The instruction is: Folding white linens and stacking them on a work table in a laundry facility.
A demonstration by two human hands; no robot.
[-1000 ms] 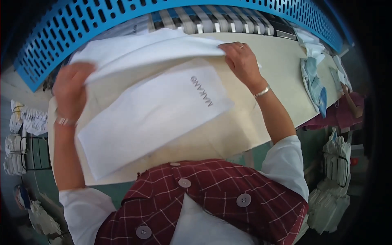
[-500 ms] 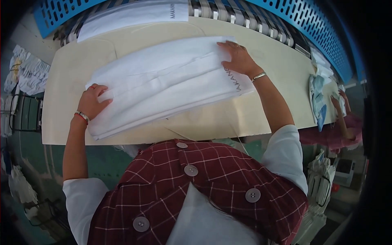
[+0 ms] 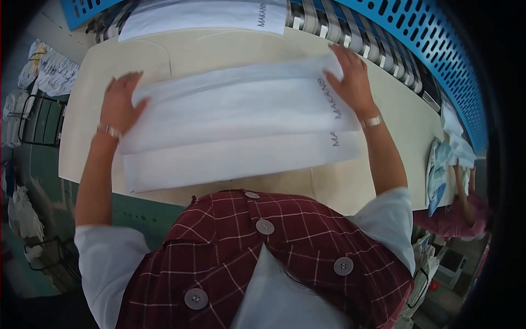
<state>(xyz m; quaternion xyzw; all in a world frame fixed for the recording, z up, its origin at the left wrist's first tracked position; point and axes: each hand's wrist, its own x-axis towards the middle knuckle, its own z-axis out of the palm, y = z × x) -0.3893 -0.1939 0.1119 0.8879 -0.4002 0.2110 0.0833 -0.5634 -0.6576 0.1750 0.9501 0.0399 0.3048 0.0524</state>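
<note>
A long white cloth (image 3: pixel 235 112), folded into a strip with dark printed lettering at its right end, lies across the pale work table in front of me. A second white folded layer (image 3: pixel 235 167) shows along its near side, also with lettering at the right; whether the two are one piece I cannot tell. At the left end, my left hand (image 3: pixel 121 101) is open, its thumb over the cloth's edge and its fingers spread. My right hand (image 3: pixel 353 82) rests at the far right corner, thumb and fingers apart, also open. Both hands are slightly blurred.
Another white folded cloth (image 3: pixel 203 19) lies at the table's far edge, by rollers and belts (image 3: pixel 350 38) under a blue perforated guard (image 3: pixel 422 38). Light-blue cloths (image 3: pixel 436 170) hang at the right, near another person's arm (image 3: pixel 466 203). Piled white cloths (image 3: pixel 55 71) stand left of the table (image 3: pixel 82 131).
The upper cloth now lies farther from me and smoother, uncovering more of the near layer. My left hand has moved farther away; my right hand has shifted right. The view has also shifted.
</note>
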